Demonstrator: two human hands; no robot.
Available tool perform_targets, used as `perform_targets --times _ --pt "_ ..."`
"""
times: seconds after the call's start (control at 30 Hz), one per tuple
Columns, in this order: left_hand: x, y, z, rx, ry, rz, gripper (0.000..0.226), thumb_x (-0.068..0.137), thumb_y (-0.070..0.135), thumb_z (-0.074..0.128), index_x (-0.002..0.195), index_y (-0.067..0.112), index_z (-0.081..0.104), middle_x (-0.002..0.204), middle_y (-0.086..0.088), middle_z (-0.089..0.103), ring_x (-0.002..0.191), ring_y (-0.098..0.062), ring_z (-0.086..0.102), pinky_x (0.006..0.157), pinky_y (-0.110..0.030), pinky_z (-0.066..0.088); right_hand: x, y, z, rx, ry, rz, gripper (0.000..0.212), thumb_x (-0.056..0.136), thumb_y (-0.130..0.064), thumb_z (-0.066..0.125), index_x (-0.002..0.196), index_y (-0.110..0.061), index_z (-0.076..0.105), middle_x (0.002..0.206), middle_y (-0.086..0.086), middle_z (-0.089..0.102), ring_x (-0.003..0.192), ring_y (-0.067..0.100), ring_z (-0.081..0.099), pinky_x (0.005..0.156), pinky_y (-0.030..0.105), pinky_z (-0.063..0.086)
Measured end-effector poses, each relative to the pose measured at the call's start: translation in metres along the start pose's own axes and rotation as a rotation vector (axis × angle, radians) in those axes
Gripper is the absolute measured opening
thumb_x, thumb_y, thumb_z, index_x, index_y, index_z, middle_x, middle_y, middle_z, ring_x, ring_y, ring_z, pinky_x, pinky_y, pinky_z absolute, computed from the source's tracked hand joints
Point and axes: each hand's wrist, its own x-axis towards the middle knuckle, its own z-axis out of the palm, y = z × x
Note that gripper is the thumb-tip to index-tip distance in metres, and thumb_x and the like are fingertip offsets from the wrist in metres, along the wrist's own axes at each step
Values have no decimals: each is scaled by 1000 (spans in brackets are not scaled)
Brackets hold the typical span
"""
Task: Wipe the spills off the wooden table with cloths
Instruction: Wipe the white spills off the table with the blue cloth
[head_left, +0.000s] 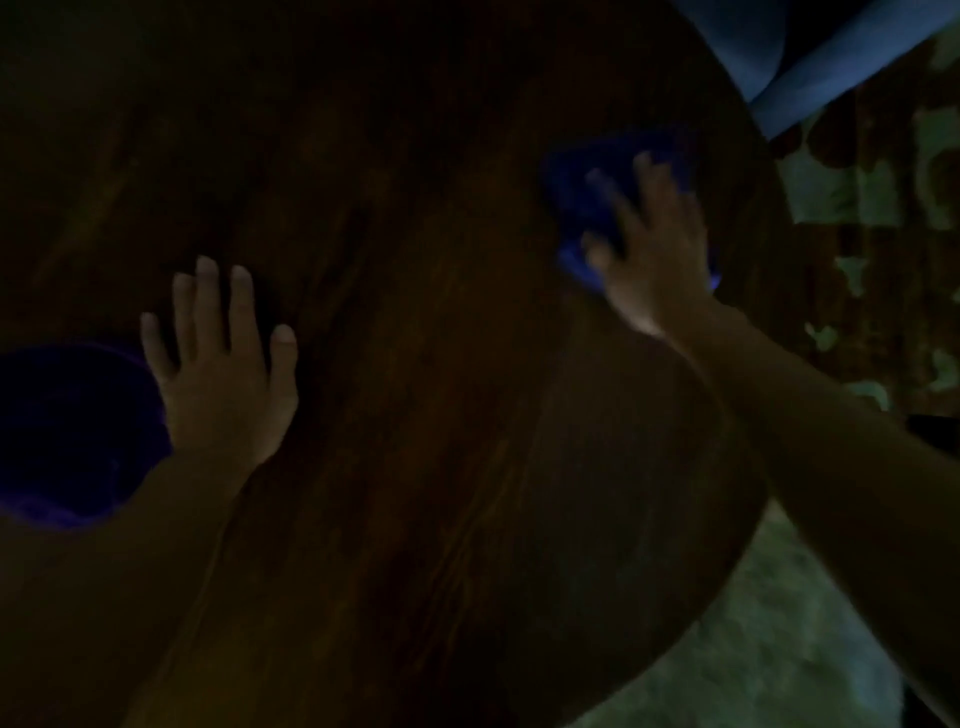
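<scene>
The scene is very dark, so much of it is hard to read; the wooden table (415, 364) fills most of the frame, and its curved edge runs down the right side. In the upper right the right hand (652, 254) lies flat with spread fingers on a blue cloth (587, 208), pressing it on the wood close to the table edge; the hand is blurred, so I judge it is in the middle of a wiping stroke. At the left of the frame the left hand (221, 369) rests open and flat on the bare wood, grasping nothing; just beside it, at the left border, there is a dark blue shape (67, 436), maybe a second cloth, but I cannot tell for sure.

I cannot see any spill in this light, and this is the first risk: wet spots may be missed; the cloth could also slide over the near edge and fall to the floor (753, 649), because it works so close to it; a flat palm holds the cloth only by pressure, so it may bunch or slip away.
</scene>
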Motion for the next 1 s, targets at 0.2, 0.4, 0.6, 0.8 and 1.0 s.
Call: perform_targets --times 0.2,0.4,0.6,0.8,1.0 --pt "12 -13 -41 -50 -108 80 63 120 44 45 177 20 37 189 -8 27 175 -31 22 142 -61 19 81 -101 -8 121 -30 310 65 105 -59 16 163 -36 0 172 7 -13 159 29 -13 126 58 -8" --pt "34 -101 -72 -129 3 -4 61 122 49 35 173 17 46 184 -13 38 172 -35 29 139 -68 26 74 -251 19 64 -79 30 66 105 -59 17 162 -37 -6 172 9 -14 158 32 -14 124 58 -8" --pt "7 -203 -77 -185 -41 -204 84 108 62 17 178 19 34 190 -9 22 177 -30 13 143 -63 17 56 -401 41 51 -133 -232 67 105 -59 21 164 -35 1 172 12 -12 158 34 -13 125 60 -5" --pt "-31 -257 -38 -187 15 -141 91 99 64 -1 176 24 24 185 3 2 169 -17 -2 143 -55 16 28 -515 68 22 -195 -424 70 103 -61 29 164 -34 5 172 14 -11 158 35 -14 124 61 -8" --pt "-41 -262 -21 -170 45 -61 74 107 56 11 173 25 18 182 -4 3 170 -29 4 135 -56 16 -33 -500 58 103 -117 -709 72 102 -62 31 163 -27 17 172 12 4 160 29 0 126 60 -5"
